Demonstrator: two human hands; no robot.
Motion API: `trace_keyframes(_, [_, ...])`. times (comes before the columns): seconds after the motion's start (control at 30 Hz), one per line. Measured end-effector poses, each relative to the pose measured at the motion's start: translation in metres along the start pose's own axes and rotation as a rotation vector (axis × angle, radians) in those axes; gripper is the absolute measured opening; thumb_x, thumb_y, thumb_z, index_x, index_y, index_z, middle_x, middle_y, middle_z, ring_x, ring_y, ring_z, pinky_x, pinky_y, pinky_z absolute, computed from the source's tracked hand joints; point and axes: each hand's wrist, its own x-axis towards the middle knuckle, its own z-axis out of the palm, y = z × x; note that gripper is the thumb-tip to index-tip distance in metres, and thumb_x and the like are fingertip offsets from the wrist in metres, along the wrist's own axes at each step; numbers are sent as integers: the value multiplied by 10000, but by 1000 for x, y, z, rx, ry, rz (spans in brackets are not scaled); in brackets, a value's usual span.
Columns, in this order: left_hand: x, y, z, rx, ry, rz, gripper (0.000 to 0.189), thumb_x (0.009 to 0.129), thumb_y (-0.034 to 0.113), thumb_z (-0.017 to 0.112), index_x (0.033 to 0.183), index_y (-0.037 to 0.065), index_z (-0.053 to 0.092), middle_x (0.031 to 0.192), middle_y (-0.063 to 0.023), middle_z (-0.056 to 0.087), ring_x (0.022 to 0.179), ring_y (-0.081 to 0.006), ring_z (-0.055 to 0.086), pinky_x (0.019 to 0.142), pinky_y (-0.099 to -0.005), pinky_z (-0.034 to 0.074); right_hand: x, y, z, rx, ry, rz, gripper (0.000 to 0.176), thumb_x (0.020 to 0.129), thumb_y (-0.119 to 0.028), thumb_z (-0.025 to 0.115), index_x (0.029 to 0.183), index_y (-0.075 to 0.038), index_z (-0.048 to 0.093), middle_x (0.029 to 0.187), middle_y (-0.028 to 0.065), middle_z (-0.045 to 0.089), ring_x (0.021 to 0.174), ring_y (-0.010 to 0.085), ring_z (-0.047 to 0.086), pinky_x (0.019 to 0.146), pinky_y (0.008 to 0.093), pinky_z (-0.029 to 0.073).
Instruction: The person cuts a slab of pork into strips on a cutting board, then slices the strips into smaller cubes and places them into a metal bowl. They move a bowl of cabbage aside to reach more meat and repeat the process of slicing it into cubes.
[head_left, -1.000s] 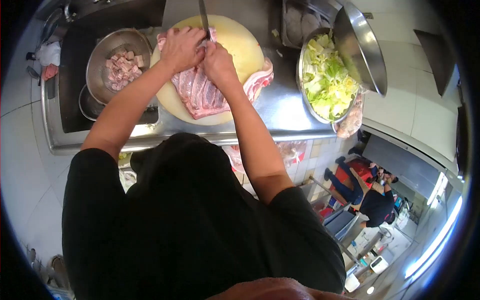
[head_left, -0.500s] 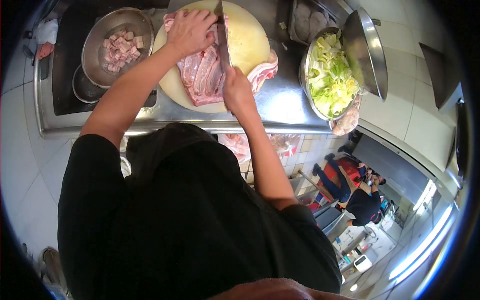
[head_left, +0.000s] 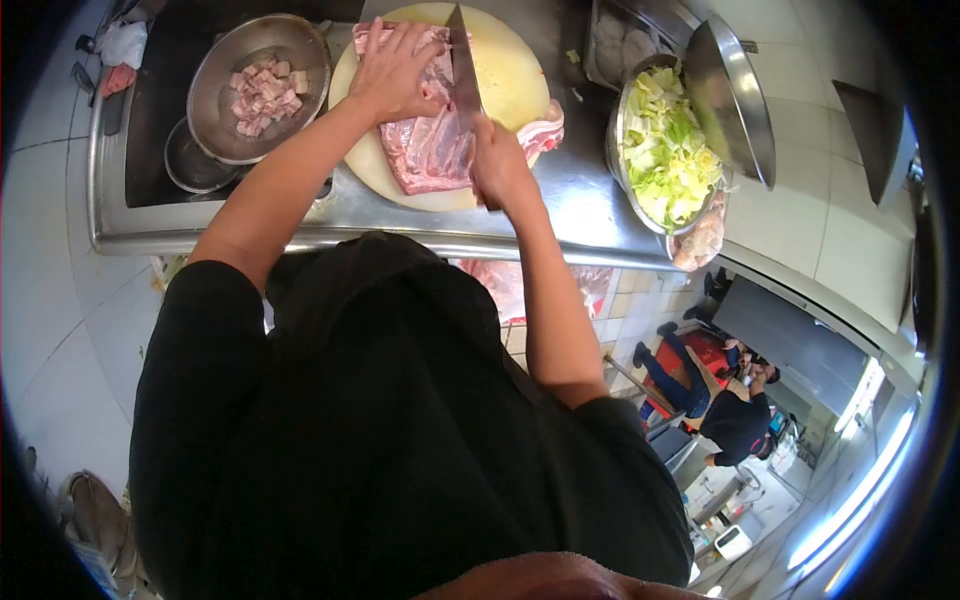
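A slab of raw ribbed meat [head_left: 425,155] lies on the round cutting board [head_left: 515,75]. My left hand [head_left: 400,75] presses down on its upper part with the fingers spread. In my right hand [head_left: 503,168] is the handle of a cleaver-like knife [head_left: 464,65], the fingers wrapped round it. The blade runs along the slab's right edge, pointing away from me, a short way right of my left hand. Part of the board's right side is covered by a separate cut piece of meat [head_left: 543,133], which reaches over the rim.
At left, a metal bowl [head_left: 205,125] of meat cubes [head_left: 268,98] rests over the sink [head_left: 150,195]. Chopped greens [head_left: 668,150] fill a bowl at right, beside a tilted metal bowl [head_left: 735,105]. Bagged meat [head_left: 495,285] sits below the counter edge [head_left: 390,238]. Another person [head_left: 735,425] is farther back.
The whole view has shifted, so the counter appears farther right. The knife's blade shows more of its flat side and leans more. My left hand stays on the slab.
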Motion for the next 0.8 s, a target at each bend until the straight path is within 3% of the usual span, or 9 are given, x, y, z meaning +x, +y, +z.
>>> trace_keyframes(0.1, [-2,4,2,-16,-3,7,801,679,507,812,1354,132,597,1529,-187,457,1462,-375,374,1251,-608,139,-35,-33,-6,152,-85,362,543,1099,-394,336,1157,62,626,1013,403,660,982,528,664,905,578,513])
trace_keyframes(0.2, [3,3,7,0,18,11,784,687,495,812,1348,133,596,1522,-188,457,1458,-377,369,1249,-600,155,23,9,37,-74,207,-92,549,1098,-400,325,1147,51,635,1022,408,655,1012,559,636,921,587,501])
trace_keyframes(0.3, [5,3,-1,48,14,26,777,686,483,816,1350,143,598,1509,-175,463,1459,-364,365,1241,-621,162,44,-13,21,14,176,-143,616,1099,-440,336,1083,97,638,982,381,667,1024,535,646,940,545,478])
trace_keyframes(0.4, [5,7,-7,68,-2,4,782,685,498,813,1354,152,600,1506,-157,472,1450,-348,383,1230,-650,165,53,16,24,-54,191,-218,600,1099,-448,340,1076,80,626,858,329,680,815,470,699,759,535,540])
trace_keyframes(0.5, [6,11,-12,117,-47,-33,788,690,514,808,1363,159,602,1508,-142,476,1442,-335,399,1220,-673,167,-19,-14,0,157,-81,191,640,1101,-460,304,1071,92,625,830,324,677,728,434,709,740,520,561])
trace_keyframes(0.6, [5,10,-11,114,-13,-9,778,697,526,801,1354,157,610,1499,-145,484,1430,-336,415,1218,-666,181,-48,25,11,141,-28,138,645,1101,-485,315,1076,83,619,734,251,657,527,332,663,565,451,549])
trace_keyframes(0.7, [4,5,-3,87,26,17,767,700,521,798,1347,150,615,1491,-157,489,1427,-346,415,1223,-638,196,-72,5,3,188,-57,292,617,1100,-472,333,1091,71,624,758,268,666,564,364,677,593,466,554])
trace_keyframes(0.8, [3,4,-1,43,41,24,756,700,511,800,1333,138,624,1483,-170,491,1415,-360,420,1228,-601,214,-66,-1,6,168,-61,308,593,1103,-454,345,1094,66,628,767,278,671,585,371,685,640,483,560])
